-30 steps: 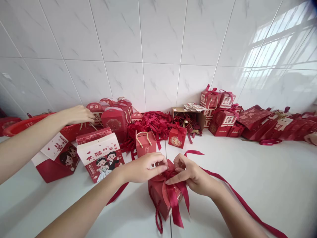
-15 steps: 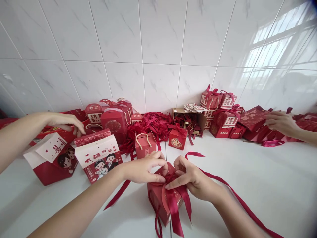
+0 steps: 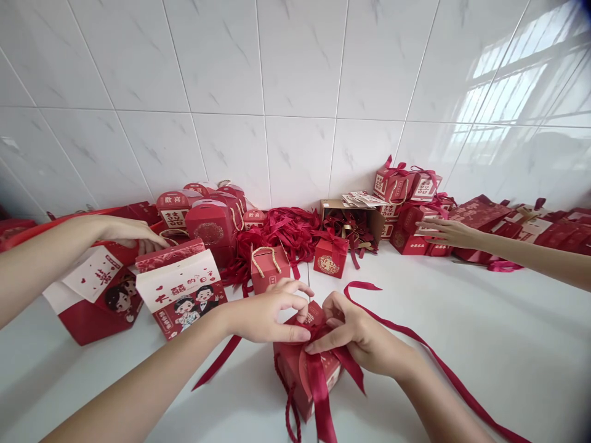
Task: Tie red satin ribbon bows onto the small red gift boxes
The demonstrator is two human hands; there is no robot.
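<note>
A small red gift box (image 3: 295, 369) with a rope handle stands on the table in front of me, a dark red ribbon (image 3: 321, 394) gathered in folds at its top. My left hand (image 3: 272, 314) pinches the gathered ribbon from the left with thumb and fingertips, while the index finger lifts a little. From the right, my right hand (image 3: 369, 335) grips the same folds between thumb and bent fingers. Two ribbon ends hang over the box's front. The exact knot is hidden by my fingers. Another long ribbon (image 3: 415, 337) trails across the table at the right.
A co-worker's hand (image 3: 132, 234) reaches in at left, behind two printed boxes (image 3: 189, 292). Another person's hand (image 3: 446, 234) is at the stacked red boxes (image 3: 410, 229) on the right. A ribbon heap (image 3: 295, 231) and an open carton (image 3: 332, 204) lie along the tiled wall.
The right-hand co-worker's hand has moved left from the red bags to the stacked boxes. The other person's hand at left has shifted slightly right. My hands stay on the ribbon, barely moved.
</note>
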